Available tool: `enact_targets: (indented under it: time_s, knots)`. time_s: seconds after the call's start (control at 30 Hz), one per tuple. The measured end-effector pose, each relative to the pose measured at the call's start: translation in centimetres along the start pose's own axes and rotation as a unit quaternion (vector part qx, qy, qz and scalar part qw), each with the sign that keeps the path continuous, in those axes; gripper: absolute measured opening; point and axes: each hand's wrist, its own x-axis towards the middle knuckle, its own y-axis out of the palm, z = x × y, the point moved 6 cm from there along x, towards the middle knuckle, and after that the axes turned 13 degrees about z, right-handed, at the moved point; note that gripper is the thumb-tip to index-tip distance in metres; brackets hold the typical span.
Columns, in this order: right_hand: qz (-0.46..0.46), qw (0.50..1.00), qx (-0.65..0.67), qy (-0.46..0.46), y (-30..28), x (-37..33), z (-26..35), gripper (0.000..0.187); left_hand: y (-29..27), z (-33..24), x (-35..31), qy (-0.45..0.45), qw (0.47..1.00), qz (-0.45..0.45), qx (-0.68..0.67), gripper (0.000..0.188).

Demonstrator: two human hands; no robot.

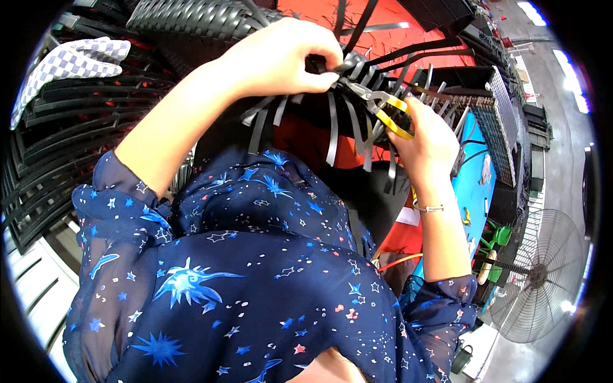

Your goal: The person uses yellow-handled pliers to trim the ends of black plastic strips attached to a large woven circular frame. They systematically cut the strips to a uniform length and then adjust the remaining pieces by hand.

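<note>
My right hand (pixel 426 143) grips a pair of pliers (pixel 377 99) with yellow handles, which stand spread apart. Their metal jaws reach left to the edge of a black woven piece, close to my left fingertips. My left hand (pixel 284 57) is closed in a pinch at that edge, on what looks like a black flat strip; its fingers partly hide it. Loose strips (pixel 332 131) hang down below the edge, and more black strips (pixel 415 48) stick out above and to the right.
A black woven roll (pixel 191 19) lies at the upper left. Stacked black slatted frames (pixel 83 134) fill the left side, with a checkered glove (pixel 80 60) on top. Red surface (pixel 383 48) lies behind the strips. To the right are a blue surface (pixel 471 185) and a large fan (pixel 538 276).
</note>
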Motion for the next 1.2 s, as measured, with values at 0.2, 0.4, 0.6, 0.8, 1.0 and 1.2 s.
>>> enact_targets:
  time_s: [0.2, 0.4, 0.6, 0.8, 1.0, 1.2]
  knots:
    - [-0.04, 0.998, -0.008, -0.052, -0.5, -0.1, 0.9, 0.064, -0.4, 0.6, 0.1, 0.017, 0.999, -0.027, -0.032, 0.013]
    - [-0.054, 0.997, -0.031, -0.052, -1.2, 0.3, 1.3, 0.061, -0.9, 1.6, 0.8, 0.034, 0.998, -0.044, -0.028, 0.019]
    - [-0.06, 0.996, -0.049, -0.042, -1.0, 1.3, 1.1, 0.054, -1.3, 1.7, 1.4, 0.016, 0.998, -0.035, -0.05, 0.018]
    - [-0.044, 0.998, -0.038, -0.039, -0.7, 1.6, 1.2, 0.057, -1.1, 2.1, 1.4, 0.018, 0.997, -0.021, -0.069, 0.018]
    - [-0.048, 0.997, -0.037, -0.039, -0.3, 0.8, 0.5, 0.06, -1.1, 2.0, 1.3, 0.019, 0.996, -0.026, -0.082, 0.018]
    - [-0.06, 0.997, -0.029, -0.037, -0.4, 1.2, 0.9, 0.061, -1.5, 1.3, 1.4, 0.021, 0.996, -0.029, -0.076, 0.018]
